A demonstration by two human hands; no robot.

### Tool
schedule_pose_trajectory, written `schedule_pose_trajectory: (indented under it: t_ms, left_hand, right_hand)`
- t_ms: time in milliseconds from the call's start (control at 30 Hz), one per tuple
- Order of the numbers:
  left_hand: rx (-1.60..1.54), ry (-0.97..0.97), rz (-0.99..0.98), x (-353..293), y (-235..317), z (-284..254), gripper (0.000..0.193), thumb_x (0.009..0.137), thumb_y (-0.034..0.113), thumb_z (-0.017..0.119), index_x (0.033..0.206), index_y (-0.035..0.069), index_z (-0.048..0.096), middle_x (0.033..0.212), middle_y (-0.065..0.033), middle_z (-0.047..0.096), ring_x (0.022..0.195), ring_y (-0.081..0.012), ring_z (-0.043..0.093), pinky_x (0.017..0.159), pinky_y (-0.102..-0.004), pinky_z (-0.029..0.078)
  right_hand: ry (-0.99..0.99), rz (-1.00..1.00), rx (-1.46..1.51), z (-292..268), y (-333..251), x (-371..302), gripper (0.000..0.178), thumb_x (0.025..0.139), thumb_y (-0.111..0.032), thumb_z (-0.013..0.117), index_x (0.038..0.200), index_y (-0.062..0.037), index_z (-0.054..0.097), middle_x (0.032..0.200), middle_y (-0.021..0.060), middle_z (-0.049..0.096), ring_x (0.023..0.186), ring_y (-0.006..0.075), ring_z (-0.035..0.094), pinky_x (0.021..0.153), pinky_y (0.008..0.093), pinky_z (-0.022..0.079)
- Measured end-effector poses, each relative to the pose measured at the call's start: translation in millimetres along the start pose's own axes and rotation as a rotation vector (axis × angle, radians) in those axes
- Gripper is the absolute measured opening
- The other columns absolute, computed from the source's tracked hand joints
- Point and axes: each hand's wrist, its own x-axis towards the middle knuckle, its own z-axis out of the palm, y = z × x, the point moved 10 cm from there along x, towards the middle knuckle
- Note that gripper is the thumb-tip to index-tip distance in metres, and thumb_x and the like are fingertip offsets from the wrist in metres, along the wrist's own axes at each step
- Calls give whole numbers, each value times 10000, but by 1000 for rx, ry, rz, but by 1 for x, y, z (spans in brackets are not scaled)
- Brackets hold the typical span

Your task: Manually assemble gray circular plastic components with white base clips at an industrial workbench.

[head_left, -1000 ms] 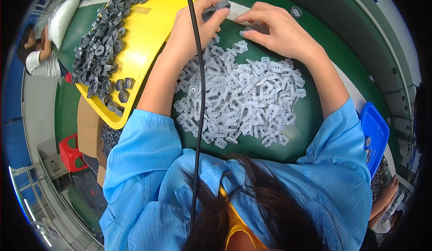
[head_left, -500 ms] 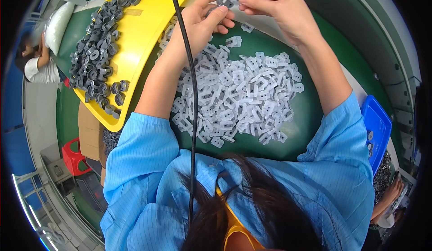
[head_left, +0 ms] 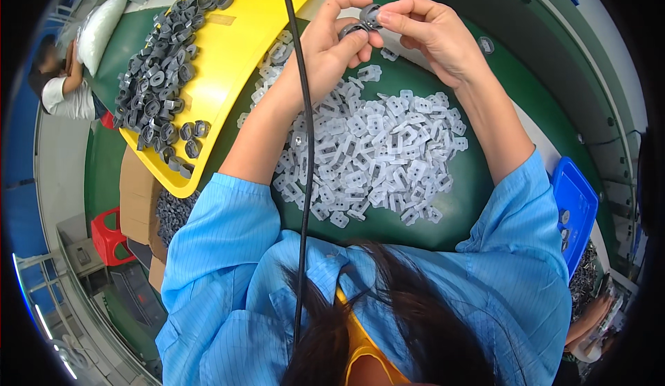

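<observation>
Two dark grey caps [head_left: 370, 13] are held up in the hands, beyond the far edge of the pile of clear plastic pieces [head_left: 377, 154]. The left hand [head_left: 331, 45], beyond the pile's far left part, has its thumb pressed toward its bent fingers with the nearer cap between them, while its index finger arches over and reaches the farther cap. The right hand [head_left: 431, 36], beyond the pile's far right part, pinches at that farther cap with thumb and index fingertips together, its other fingers curled underneath; whether a clear piece sits between those tips cannot be told, because the fingers cover the spot. A few loose pieces lie just past the pile's far edge, on the green table [head_left: 464, 209] that carries the pile. To the left of the pile a yellow tray [head_left: 239, 54] holds a heap of grey caps [head_left: 154, 78] along its outer side, and a black cable [head_left: 307, 119] hangs across the pile's left part. Farther left and nearer the person than the pile's middle are a cardboard box [head_left: 138, 195] and a red stool [head_left: 104, 237]. To the pile's right is a blue tray [head_left: 576, 202] with small round parts in it.
</observation>
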Motion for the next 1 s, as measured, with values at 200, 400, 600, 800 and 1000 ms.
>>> schedule_pose_trajectory:
  t_ms: [200,400,600,800,1000]
  left_hand:
    - [51,-61,-17,-2,-6,6,399,953,84,454,1338,54,353,924,-50,586,742,-76,481,640,-192,392]
    - [130,70,-8,-2,-1,-3,355,905,24,519,1246,32,419,886,-98,630,694,-75,504,594,-187,399]
    - [8,77,-133,0,-11,-18,220,895,107,580,1080,-6,545,792,-77,665,612,-68,547,511,-193,422]
    - [89,128,-133,0,-19,-27,359,903,130,587,1234,15,510,915,-73,658,688,-74,553,627,-204,451]
    - [-11,302,-188,-2,-20,-41,289,908,126,583,1159,-7,532,974,-118,648,762,-126,615,680,-207,491]
  right_hand:
    - [-66,6,-151,6,-7,-1,260,829,-184,695,1034,-28,654,853,13,661,837,82,606,741,233,485]
    - [-165,132,-30,5,3,-3,197,827,-98,658,984,19,631,824,67,668,721,93,614,696,219,497]
    - [-219,103,-181,16,-1,-6,199,828,-64,640,1001,31,620,835,66,663,748,92,618,711,206,497]
    - [-17,-86,-348,2,-10,3,172,831,-67,623,985,9,610,867,26,625,790,76,578,723,225,468]
    - [313,-71,-940,-104,31,25,185,816,-108,628,989,-58,668,847,52,646,758,142,589,721,271,472]
